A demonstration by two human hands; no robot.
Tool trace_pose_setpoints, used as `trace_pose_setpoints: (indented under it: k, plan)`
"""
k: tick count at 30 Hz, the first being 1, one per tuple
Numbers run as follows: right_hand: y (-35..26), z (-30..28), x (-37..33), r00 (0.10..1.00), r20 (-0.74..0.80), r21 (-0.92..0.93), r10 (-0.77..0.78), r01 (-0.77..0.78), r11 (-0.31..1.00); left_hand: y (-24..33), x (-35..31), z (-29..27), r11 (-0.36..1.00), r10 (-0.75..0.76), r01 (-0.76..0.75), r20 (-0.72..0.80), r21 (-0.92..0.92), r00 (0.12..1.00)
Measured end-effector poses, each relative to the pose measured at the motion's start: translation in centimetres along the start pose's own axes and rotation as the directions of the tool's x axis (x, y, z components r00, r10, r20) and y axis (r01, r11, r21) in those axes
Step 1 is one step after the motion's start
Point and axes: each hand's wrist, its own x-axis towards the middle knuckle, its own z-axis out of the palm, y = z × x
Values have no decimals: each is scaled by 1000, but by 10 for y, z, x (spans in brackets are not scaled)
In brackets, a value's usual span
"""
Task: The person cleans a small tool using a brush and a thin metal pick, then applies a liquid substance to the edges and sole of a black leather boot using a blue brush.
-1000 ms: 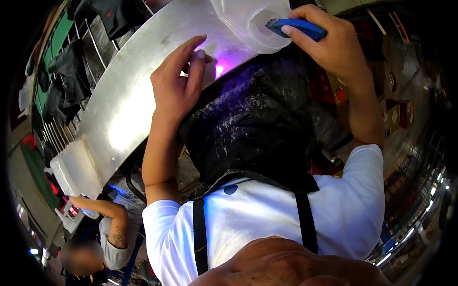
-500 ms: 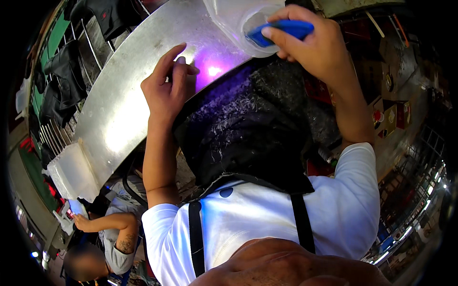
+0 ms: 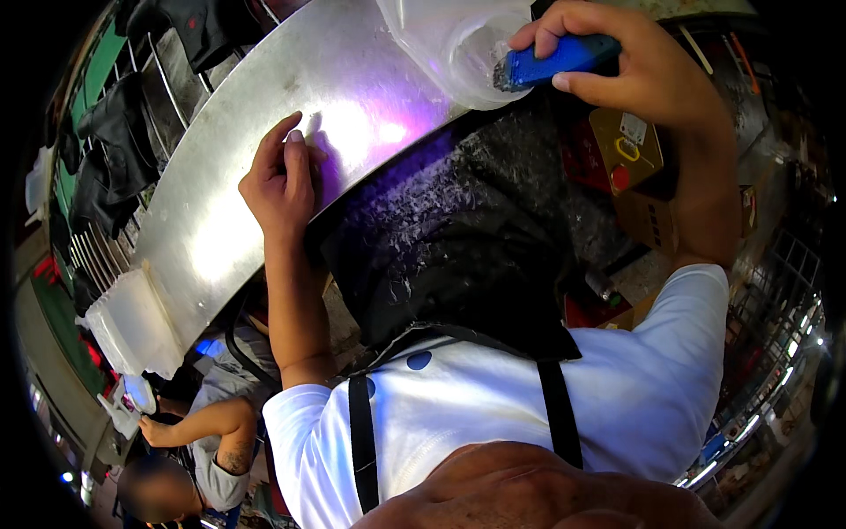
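My right hand (image 3: 639,66) is closed round a blue brush (image 3: 564,60), whose dark, bristly end points left. That end sits at the right rim of a translucent plastic tub (image 3: 441,44) at the top of the view. My left hand (image 3: 282,181) hangs over the metal worktop (image 3: 291,88), near its front edge. Its index finger and thumb stretch out, with nothing visible between them. The other fingers are partly hidden. White shavings are scattered over the black apron (image 3: 441,238) on my lap.
A stack of translucent plastic sheets or bags (image 3: 137,322) lies at the worktop's left end. Black items (image 3: 115,159) rest on a metal rack beyond it. Cartons (image 3: 621,159) stand on the right. Another person (image 3: 211,423) sits at lower left.
My right hand has moved right with the brush, drawing its bristly end from inside the tub to the rim. My left hand has shifted left and slightly down, away from the purple light spot.
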Motion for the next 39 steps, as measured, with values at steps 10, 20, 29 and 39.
trace_pose_setpoints:
  k: [10, 20, 29, 39]
  plan:
    - [15, 38, 11, 942, -135, -122, -306, 291, 949, -4, 0, -3, 997, -25, 24, -16, -77, 1000]
    - [30, 99, 30, 587, -525, -645, -616, 197, 738, -2, 2, -1, 999, -31, 30, -34, -31, 999]
    - [-27, 42, -5, 891, -407, 103, 202, -175, 979, -7, 1, -3, 998, -44, 42, -53, -39, 998]
    - [-34, 24, 8, 993, -114, -141, -33, 16, 990, -2, 0, -1, 998, -57, 56, -54, -19, 997]
